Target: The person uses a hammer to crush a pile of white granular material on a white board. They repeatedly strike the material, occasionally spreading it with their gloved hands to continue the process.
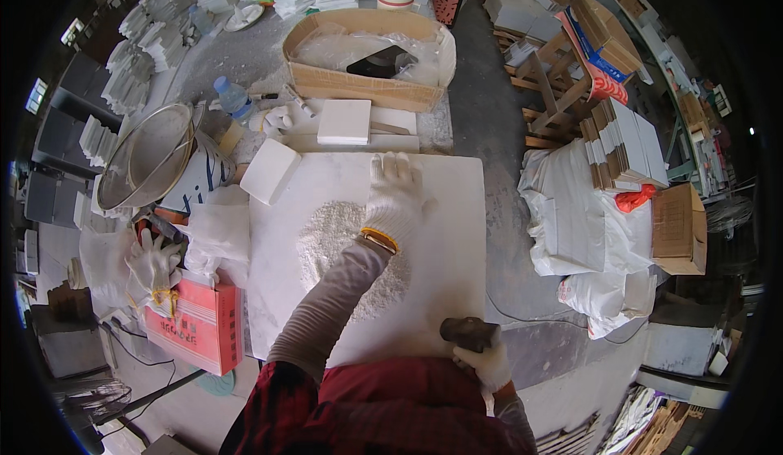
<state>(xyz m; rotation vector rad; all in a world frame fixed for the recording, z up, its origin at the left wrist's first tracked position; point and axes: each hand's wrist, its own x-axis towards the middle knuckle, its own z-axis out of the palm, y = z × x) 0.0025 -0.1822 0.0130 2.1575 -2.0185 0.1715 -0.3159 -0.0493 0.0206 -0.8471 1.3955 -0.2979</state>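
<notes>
My left hand (393,194), in a white knit glove with a yellow cuff, reaches over the white board (453,247). Its fingers point away from me, stretched out and close together, and nothing shows in them. A spread of white crumbly powder (330,239) lies on the board, partly hidden under my left forearm. Near the board's front right corner, my right hand (487,364), also gloved, is closed around a dark brown blocky tool (469,334); its exact kind is unclear. A white slab (271,170) rests tilted at the board's far left corner.
Beyond the board stand a square white tile (343,121) and a cardboard tray (359,92) lined with plastic. At left are a round sieve (151,157), a water bottle (232,98), spare gloves (153,266) and a red box (196,324). White sacks (563,210) stand at right.
</notes>
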